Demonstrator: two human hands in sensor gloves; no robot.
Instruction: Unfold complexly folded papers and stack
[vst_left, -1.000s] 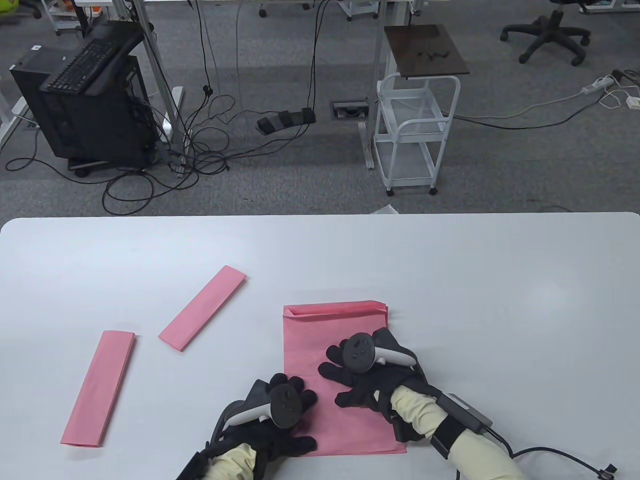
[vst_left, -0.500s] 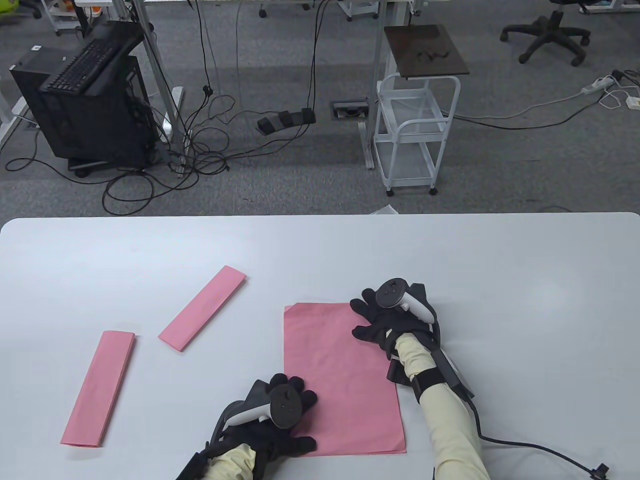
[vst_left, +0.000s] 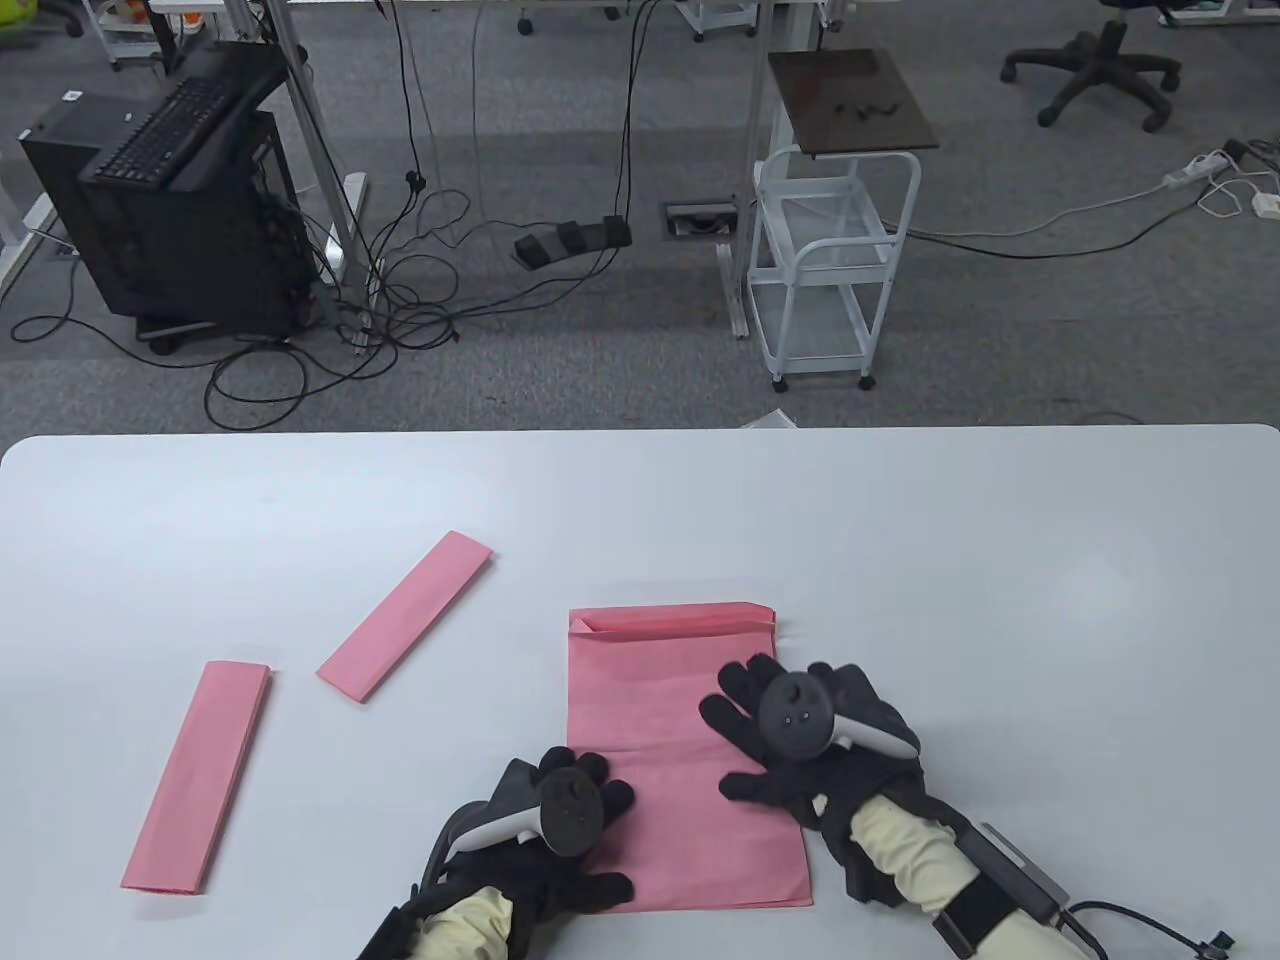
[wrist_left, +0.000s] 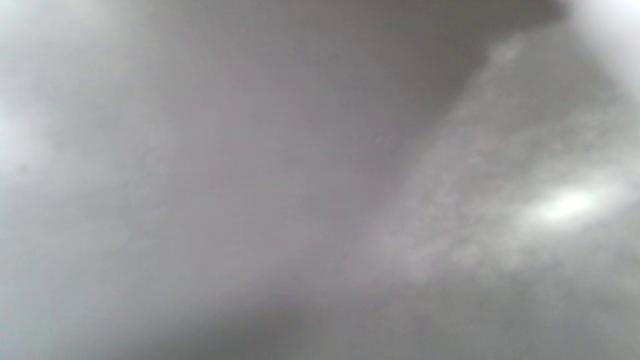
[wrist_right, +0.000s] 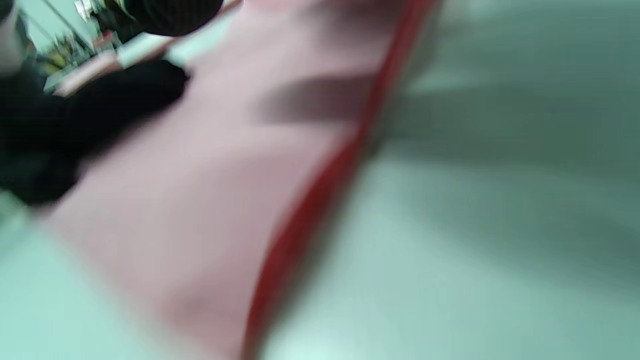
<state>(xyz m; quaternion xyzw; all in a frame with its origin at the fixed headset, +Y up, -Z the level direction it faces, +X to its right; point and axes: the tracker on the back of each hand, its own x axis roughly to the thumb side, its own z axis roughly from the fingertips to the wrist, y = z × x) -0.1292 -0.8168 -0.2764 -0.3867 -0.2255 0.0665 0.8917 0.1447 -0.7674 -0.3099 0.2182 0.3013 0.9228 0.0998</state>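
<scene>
The open pink sheet (vst_left: 660, 720) lies low in the frame's centre, its top edge curling back; your left hand (vst_left: 560, 830) rests flat, fingers spread, on its lower-left corner; your right hand (vst_left: 800, 745) lies flat on its right side, gripping nothing; press outward along that springy fold; two folded pink strips (vst_left: 405, 615) wait at left.

Beyond the white worktop (vst_left: 900, 520), a grey carpet holds a black computer tower (vst_left: 190, 240), tangled cables (vst_left: 400, 290), a white cart (vst_left: 830, 270) and an office chair (vst_left: 1100, 65).
</scene>
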